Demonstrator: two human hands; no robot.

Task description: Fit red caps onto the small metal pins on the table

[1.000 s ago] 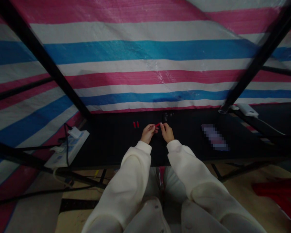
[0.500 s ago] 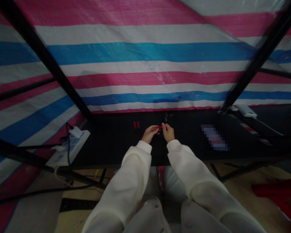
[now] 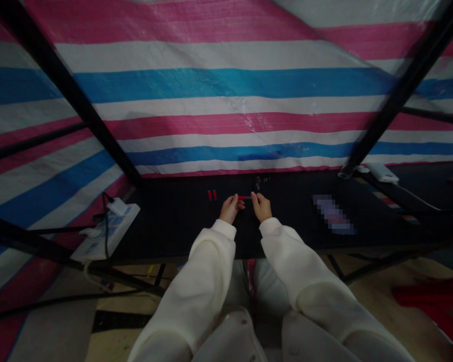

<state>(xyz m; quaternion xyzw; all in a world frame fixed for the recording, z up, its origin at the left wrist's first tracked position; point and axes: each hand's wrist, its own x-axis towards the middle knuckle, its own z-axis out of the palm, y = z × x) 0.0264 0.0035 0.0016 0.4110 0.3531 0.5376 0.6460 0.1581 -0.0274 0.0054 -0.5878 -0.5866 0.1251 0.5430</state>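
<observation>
Over the black table (image 3: 173, 221), my left hand (image 3: 230, 208) is closed, with thumb and fingers pinching one end of a slim red pen-like stick (image 3: 244, 197). My right hand (image 3: 261, 206) pinches the other end, where the stick looks paler. Level between the two hands, the stick is too small to name for certain. Two short red pieces (image 3: 212, 195) lie side by side to the left of my left hand. Just beyond my right hand are a small dark item (image 3: 257, 183) and some tiny pale bits (image 3: 266, 180), both too small to make out.
A white power strip (image 3: 115, 231) with a plug and cables lies at the table's left end. On the right are a phone with a blurred screen (image 3: 334, 215) and a white adapter (image 3: 382, 172) with its cord. Black frame poles and a striped tarp (image 3: 226, 83) stand behind.
My hands have drawn slightly apart, the left one moving left. More of the red stick shows between them, including a paler stretch near my right fingers.
</observation>
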